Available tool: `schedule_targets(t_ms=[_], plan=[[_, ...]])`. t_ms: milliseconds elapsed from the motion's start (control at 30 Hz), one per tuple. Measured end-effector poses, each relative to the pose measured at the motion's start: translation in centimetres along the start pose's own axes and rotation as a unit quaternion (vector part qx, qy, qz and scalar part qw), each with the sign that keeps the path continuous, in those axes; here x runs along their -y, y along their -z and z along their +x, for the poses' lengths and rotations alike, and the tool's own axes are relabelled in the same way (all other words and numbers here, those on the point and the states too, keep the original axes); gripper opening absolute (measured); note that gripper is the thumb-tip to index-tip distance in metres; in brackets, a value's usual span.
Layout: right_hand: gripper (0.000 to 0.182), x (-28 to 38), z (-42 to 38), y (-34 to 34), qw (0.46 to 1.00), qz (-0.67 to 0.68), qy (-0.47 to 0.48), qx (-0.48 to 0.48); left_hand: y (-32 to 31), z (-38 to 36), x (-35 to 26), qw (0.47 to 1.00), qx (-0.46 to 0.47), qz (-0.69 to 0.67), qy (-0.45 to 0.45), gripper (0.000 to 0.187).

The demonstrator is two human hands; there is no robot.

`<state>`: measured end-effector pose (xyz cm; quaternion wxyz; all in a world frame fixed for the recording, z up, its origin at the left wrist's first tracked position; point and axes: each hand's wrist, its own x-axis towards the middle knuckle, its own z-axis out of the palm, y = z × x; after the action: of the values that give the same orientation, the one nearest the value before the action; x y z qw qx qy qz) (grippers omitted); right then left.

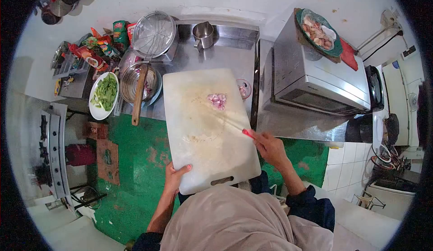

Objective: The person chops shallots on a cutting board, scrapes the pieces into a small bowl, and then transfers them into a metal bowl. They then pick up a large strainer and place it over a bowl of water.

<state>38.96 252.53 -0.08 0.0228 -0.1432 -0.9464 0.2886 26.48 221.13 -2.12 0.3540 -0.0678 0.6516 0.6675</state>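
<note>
A large white cutting board (203,142) juts out from the steel table toward my body. My left hand (176,176) is closed on its lower left edge, with the thumb on top. In my right hand (269,149) is a knife (246,133) with a red handle; its thin blade, partly blurred, reaches over the board. Just beyond the blade tip lies a small heap of chopped purple-and-white pieces (218,101), looking like shallots. A small dish (244,88) with similar pieces is at the board's right edge, partly hidden by it.
Left of the board are a steel pot (131,80), a wooden-handled strainer (154,33) and a white plate of cut greens (105,96). A steel mug (203,35) stands behind. A microwave oven (322,75) at right carries a green plate of food (334,48). A stove (52,151) is far left.
</note>
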Motion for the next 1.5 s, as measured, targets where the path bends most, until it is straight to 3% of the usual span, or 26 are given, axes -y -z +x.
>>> schedule_targets(t_ms=[333, 1233, 1333, 1500], plan=[[0.043, -0.5, 0.4, -0.6, 0.996, -0.091, -0.017, -0.005, -0.3, 0.1, -0.2, 1.0, -0.012, 0.011, -0.005, 0.032], [0.043, -3.9, 1.4, -0.7, 0.991, -0.087, -0.021, -0.1, -0.3, 0.1, -0.4, 1.0, 0.002, 0.012, -0.002, 0.032], [0.04, -2.7, 0.8, -0.3, 0.997, -0.031, -0.029, -0.071, -0.1, 0.2, -0.3, 0.999, 0.001, 0.032, 0.007, 0.032], [0.039, -1.7, -0.4, 0.9, 0.999, -0.028, 0.034, -0.017, -0.6, 0.1, -0.4, 1.0, -0.005, 0.013, -0.009, 0.032]])
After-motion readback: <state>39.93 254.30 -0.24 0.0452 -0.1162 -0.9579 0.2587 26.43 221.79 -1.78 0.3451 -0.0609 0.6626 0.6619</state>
